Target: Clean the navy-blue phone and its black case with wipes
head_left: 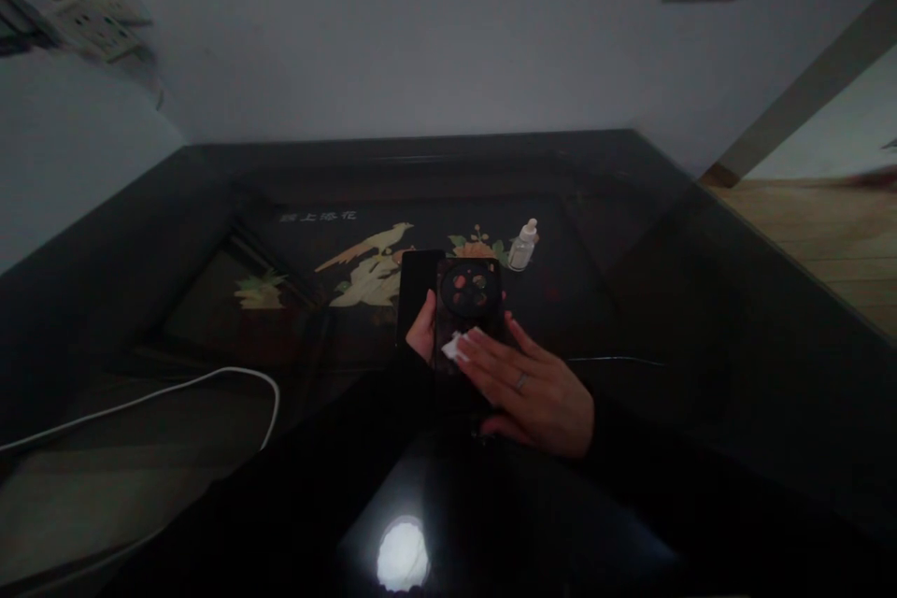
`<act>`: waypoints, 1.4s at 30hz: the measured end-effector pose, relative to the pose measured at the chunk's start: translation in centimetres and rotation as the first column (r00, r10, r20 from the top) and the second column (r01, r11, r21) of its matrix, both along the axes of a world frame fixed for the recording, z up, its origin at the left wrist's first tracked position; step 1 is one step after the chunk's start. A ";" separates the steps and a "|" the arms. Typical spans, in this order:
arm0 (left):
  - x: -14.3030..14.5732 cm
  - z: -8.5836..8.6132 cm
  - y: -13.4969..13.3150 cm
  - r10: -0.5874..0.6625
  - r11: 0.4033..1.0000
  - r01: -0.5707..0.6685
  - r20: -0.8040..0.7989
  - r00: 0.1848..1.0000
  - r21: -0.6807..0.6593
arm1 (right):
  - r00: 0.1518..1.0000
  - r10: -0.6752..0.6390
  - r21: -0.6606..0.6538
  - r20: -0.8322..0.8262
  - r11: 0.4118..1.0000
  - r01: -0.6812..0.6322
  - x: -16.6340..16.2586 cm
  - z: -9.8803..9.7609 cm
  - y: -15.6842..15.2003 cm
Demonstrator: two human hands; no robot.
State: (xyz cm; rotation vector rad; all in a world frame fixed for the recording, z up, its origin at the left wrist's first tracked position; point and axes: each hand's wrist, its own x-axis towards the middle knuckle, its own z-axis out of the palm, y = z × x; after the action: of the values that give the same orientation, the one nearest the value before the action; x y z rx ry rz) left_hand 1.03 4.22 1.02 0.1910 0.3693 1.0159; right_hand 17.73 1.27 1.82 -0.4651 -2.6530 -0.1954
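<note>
At the centre of the frame we see a black phone case with a large round camera cutout, held back-side up above the dark table. Our left hand grips its left edge, thumb on the back. Our right hand, wearing a ring, has its fingers extended together, pressing a small white wipe onto the case's lower part. Just behind the case on its left lies a black phone. A small clear dropper bottle stands nearby, upper right of the case. The table bears a painted bird and pale Chinese characters, too blurred to read. A white cable curves at lower left.
</note>
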 end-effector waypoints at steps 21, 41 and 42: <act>-0.1 -0.4 0.4 0.075 0.997 -0.074 -0.057 0.996 0.018 | 1.000 0.016 -0.046 -0.021 0.999 -0.016 2.3 0.9 1.6; -0.1 -0.2 -0.1 -0.032 0.996 0.034 0.020 0.999 -0.079 | 0.514 -0.740 -0.880 -0.434 0.471 -0.064 2.2 0.6 1.3; -0.1 -0.3 -0.1 -0.031 0.997 0.034 0.036 0.999 -0.076 | 0.532 -0.727 -0.863 -0.435 0.505 -0.015 2.3 0.7 1.3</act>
State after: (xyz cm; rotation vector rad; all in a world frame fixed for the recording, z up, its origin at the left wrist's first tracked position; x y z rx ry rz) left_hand 0.97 4.11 0.76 0.1098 0.3723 0.9703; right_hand 20.01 2.56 2.56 -1.1660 -1.5245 0.9432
